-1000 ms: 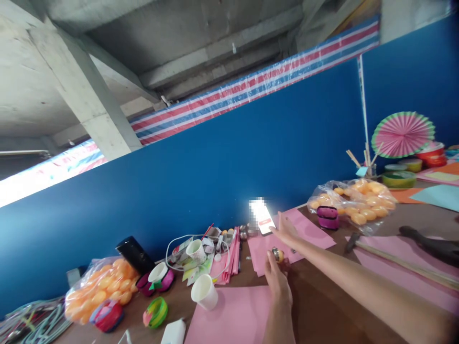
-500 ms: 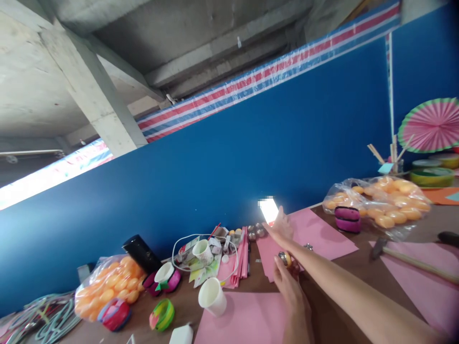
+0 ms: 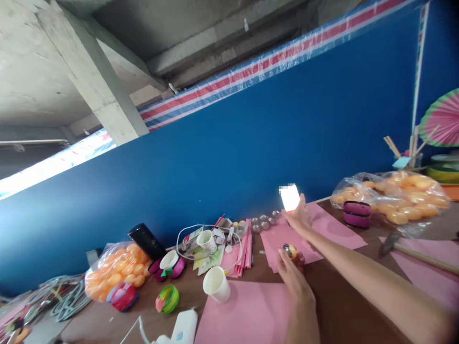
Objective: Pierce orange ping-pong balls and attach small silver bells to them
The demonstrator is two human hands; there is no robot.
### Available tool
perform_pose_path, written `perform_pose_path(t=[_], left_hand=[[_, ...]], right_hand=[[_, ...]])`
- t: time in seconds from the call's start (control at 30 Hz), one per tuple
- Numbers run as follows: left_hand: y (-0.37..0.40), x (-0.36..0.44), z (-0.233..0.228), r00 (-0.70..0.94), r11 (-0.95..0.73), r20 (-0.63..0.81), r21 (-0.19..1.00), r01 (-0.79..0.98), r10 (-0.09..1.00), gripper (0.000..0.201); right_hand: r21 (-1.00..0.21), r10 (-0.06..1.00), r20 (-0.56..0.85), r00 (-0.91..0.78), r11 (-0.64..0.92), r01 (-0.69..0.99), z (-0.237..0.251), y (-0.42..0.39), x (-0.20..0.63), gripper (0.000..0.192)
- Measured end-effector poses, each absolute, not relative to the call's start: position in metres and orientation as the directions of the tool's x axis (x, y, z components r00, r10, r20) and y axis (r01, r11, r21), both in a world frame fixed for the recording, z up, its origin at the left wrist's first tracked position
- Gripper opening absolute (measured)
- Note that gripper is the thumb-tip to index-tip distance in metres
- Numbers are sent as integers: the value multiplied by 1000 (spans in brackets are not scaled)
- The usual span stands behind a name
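In my right hand (image 3: 300, 217), thumb and fingers close around the lower end of a phone (image 3: 290, 198) with a glaring white screen. It is held up near the blue wall, above the pink paper (image 3: 283, 243). Nearer to me, my left hand (image 3: 294, 279) grips a small ball (image 3: 291, 251), partly orange and partly shiny silver. Several silver balls (image 3: 264, 222) lie in a cluster left of the phone, at the back of the table.
A white paper cup (image 3: 216, 284) stands on a front pink sheet (image 3: 247, 315). Bags of orange balls lie left (image 3: 116, 272) and right (image 3: 412, 196). A hammer (image 3: 416, 251) rests at the right. Left of centre are a cluttered pile with a white cable, and a black cylinder (image 3: 147, 241).
My right hand has moved right with the phone, uncovering more of the silver balls. My left hand still holds the ball. The camera view has shifted slightly.
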State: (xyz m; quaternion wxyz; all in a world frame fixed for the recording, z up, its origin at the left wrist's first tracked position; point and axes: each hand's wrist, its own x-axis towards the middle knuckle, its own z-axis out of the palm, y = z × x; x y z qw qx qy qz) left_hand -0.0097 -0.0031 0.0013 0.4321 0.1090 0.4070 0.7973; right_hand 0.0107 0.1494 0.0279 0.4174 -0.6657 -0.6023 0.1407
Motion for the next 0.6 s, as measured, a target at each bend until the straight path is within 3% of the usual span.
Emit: perform_pose_path(t=[0.23,0.6], left_hand=[[-3,-9,1,-603,-284,-171,761,-583,780,42],[-4,-10,2,-590,-276,-173,758,-592,789,41]], right_hand=[[-714,899,333,285,43,699,30,156,41,88],[-689,920,374,115,193,699,30,141,-2,85]])
